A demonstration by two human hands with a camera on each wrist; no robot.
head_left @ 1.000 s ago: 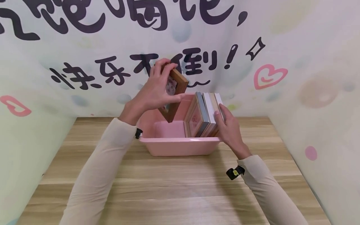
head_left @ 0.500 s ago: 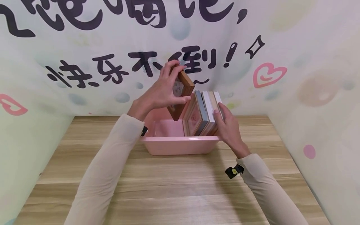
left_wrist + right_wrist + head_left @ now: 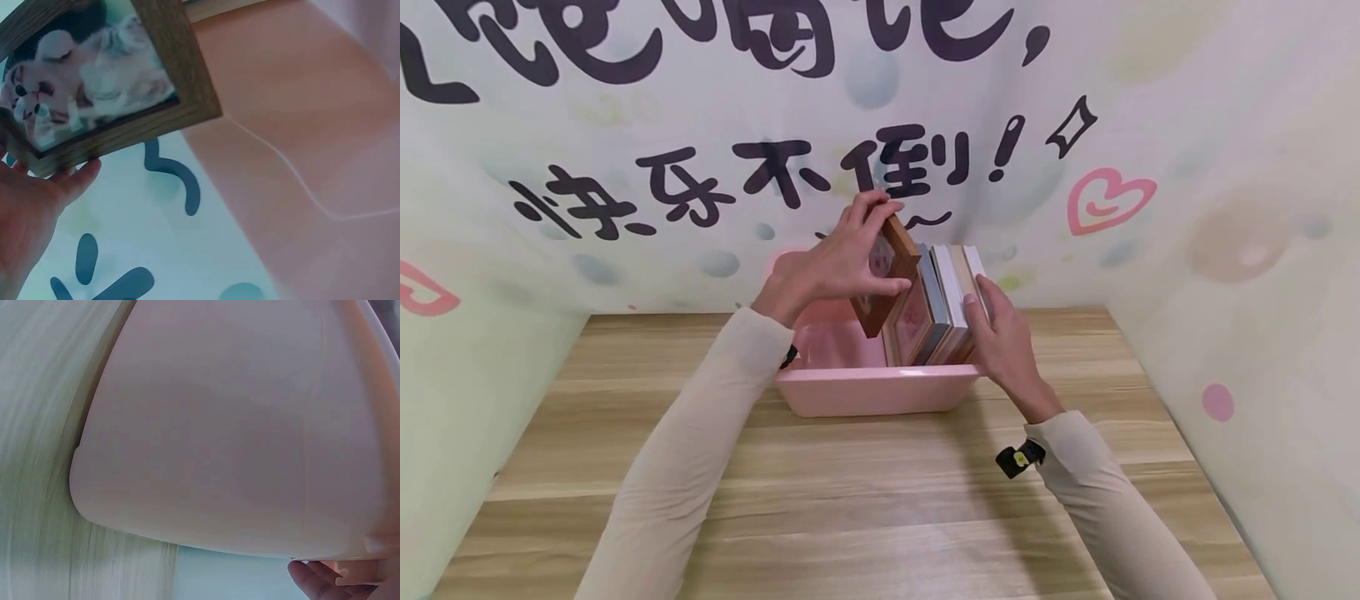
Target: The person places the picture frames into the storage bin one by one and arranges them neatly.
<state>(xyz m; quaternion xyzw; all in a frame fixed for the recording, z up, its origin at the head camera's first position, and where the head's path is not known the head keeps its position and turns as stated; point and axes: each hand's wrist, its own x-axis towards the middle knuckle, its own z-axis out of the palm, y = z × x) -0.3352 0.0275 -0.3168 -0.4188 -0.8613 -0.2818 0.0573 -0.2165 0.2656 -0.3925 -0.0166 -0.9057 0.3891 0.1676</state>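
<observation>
My left hand (image 3: pixel 842 267) grips a brown wooden photo frame (image 3: pixel 891 260), thumb at its near edge and fingers over the top. Tilted, the frame overlaps the left end of a row of photo frames in the head view. The left wrist view shows the animal picture inside the brown photo frame (image 3: pixel 181 69). Several frames stand on edge in the pink basin (image 3: pixel 872 398), among them a blue-grey frame (image 3: pixel 935 296) and a white frame (image 3: pixel 952 287). At the right end, my right hand (image 3: pixel 1011 342) holds the outermost white photo frame (image 3: pixel 976 262) between thumb and fingers.
The basin sits on a wood-grain table (image 3: pixel 865 508), close to a printed backdrop (image 3: pixel 700 258) with dark lettering. Beneath my hands, the basin's left part shows its bare floor (image 3: pixel 831 346). In the right wrist view, the basin's outer wall (image 3: pixel 219 437) fills most of the picture.
My left hand has carried the brown photo frame to the right, then down toward the row in the basin. My right hand has stayed at the row's right end.
</observation>
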